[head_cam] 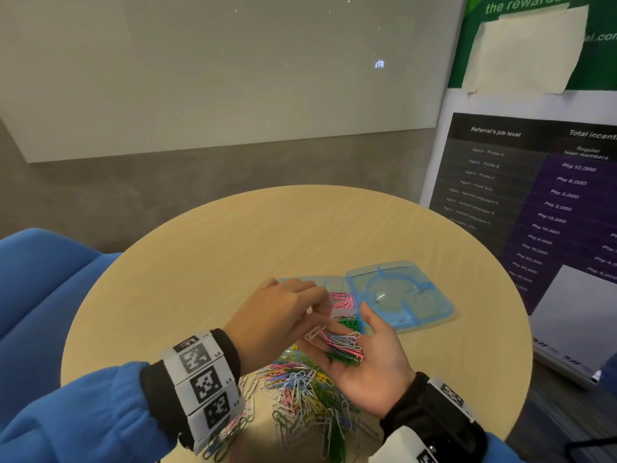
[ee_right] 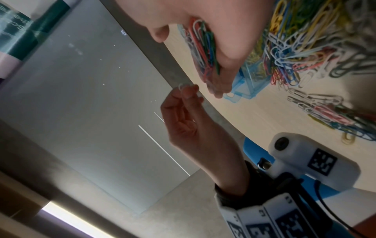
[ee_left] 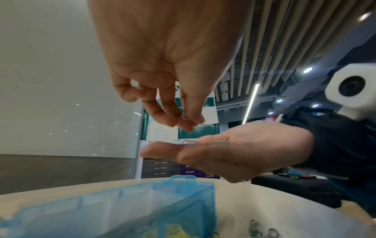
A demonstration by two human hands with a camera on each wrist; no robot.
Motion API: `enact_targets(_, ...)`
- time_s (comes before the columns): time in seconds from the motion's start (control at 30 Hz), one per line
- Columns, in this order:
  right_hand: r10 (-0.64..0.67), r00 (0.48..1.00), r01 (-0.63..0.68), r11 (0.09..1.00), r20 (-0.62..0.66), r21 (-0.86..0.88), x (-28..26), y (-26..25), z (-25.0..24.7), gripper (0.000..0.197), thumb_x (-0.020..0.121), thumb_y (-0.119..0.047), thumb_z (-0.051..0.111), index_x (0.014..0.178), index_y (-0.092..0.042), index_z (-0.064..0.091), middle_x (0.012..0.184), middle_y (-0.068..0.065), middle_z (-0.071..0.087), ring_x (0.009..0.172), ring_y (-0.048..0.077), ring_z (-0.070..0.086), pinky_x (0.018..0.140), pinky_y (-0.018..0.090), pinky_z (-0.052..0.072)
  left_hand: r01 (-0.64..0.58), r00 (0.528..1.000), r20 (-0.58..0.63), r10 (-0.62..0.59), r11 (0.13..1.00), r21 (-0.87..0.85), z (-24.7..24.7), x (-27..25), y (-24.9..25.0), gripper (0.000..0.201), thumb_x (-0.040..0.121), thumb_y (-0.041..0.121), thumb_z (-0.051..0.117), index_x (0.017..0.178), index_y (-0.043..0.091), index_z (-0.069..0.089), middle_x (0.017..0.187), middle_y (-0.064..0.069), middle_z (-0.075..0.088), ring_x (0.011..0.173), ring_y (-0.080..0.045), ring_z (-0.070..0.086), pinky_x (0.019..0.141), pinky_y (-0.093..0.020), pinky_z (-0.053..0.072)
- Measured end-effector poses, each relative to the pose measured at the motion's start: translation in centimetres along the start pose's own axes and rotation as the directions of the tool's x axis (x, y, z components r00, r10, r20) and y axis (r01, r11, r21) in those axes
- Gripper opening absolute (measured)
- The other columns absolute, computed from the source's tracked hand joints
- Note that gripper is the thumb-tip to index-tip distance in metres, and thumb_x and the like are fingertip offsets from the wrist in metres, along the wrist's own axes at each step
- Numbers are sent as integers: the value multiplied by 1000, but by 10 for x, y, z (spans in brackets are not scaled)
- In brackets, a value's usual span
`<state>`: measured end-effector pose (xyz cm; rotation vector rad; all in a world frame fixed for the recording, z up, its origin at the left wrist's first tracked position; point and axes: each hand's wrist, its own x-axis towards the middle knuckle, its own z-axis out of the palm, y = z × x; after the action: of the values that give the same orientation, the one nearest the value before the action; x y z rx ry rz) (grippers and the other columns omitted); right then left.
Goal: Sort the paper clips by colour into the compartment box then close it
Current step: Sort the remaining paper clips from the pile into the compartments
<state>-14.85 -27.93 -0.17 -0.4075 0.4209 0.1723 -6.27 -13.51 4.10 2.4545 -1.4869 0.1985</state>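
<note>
Paper clips on flat upturned right hand; left hand pinching one white clip.

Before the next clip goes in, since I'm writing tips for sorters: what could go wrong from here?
1. The right hand cups a loose mixed bunch of clips on a flat palm above the compartment box; a tilt might spill colours into sorted sections.
2. The left hand pinches one white clip by its fingertips; it could slip.
</note>
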Motion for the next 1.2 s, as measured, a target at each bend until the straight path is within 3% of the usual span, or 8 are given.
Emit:
enact_targets(0.13, 5, 1000, -5, 1000, -14, 11, -3, 1, 3, 69, 94, -59, 43, 122, 2, 56, 104, 21, 61, 95, 28, 60, 97, 41, 50, -82, 995, 57, 81, 996, 24, 9, 4, 14, 38, 91, 55, 27, 99, 34, 58, 99, 15, 58, 96, -6, 53, 77, -31, 34)
enact_targets(0.27, 12, 1000, -11, 999, -5, 38, -5, -2, 5, 69, 96, -57, 40, 96, 8, 64, 78, 21, 65, 65, 31, 68, 58, 33, 59, -120, 990, 81, 115, 991, 61, 14, 6, 13, 43, 87, 65, 33, 99, 36, 62, 97, 14, 57, 98, -9, 54, 75, -30, 31)
enact_targets(0.37, 13, 1000, -14, 997, 12, 72, -7, -1, 7, 69, 96, -56, 38, 92, 7, 63, 68, 20, 62, 54, 29, 65, 47, 29, 54, -150, 986, 90, 141, 983, 106, 14, 7, 13, 42, 87, 66, 36, 101, 37, 63, 97, 14, 57, 97, -10, 54, 73, -30, 27)
enact_targets(0.6, -2, 999, -3, 994, 51, 108, -4, 2, 5, 67, 97, -55, 39, 98, 7, 64, 83, 20, 66, 65, 30, 67, 59, 34, 58, -72, 989, 126, 82, 994, -82, 12, 8, 14, 24, 94, 51, 48, 104, 33, 60, 94, 21, 46, 97, -1, 51, 83, -33, 37)
enact_targets(0.7, -5, 999, 1, 996, 42, 92, -1, 3, 1, 70, 96, -57, 39, 94, 7, 65, 91, 22, 66, 75, 30, 68, 78, 40, 59, -6, 994, 104, 38, 957, -291, 9, 11, 12, 20, 92, 44, 56, 101, 28, 64, 84, 21, 52, 76, 7, 54, 75, -25, 44)
enact_targets(0.83, -10, 1000, 9, 998, 12, 61, -1, 3, 1, 68, 96, -56, 41, 103, 9, 64, 102, 25, 65, 92, 34, 66, 101, 48, 46, 110, 987, 156, -42, 882, -459, 4, 12, 8, 12, 95, 25, 62, 105, 20, 67, 81, 15, 61, 75, -5, 60, 69, -17, 48)
enact_targets(0.97, -18, 1000, 18, 999, 7, 49, -2, 3, 2, 71, 96, -56, 40, 111, 9, 62, 100, 26, 66, 83, 36, 67, 102, 51, 46, 127, 984, 172, -45, 855, -504, -1, 12, 6, 13, 96, 19, 62, 107, 16, 69, 87, 2, 70, 76, -8, 64, 68, -13, 47)
enact_targets(1.2, -4, 1000, 4, 1000, 3, 4, -2, 3, 1, 74, 96, -58, 38, 119, 8, 61, 120, 27, 63, 106, 35, 64, 98, 50, 49, 129, 984, 172, -49, 859, -495, -1, 11, 6, 13, 95, 18, 63, 106, 15, 68, 84, 6, 67, 70, 2, 57, 65, -8, 40)
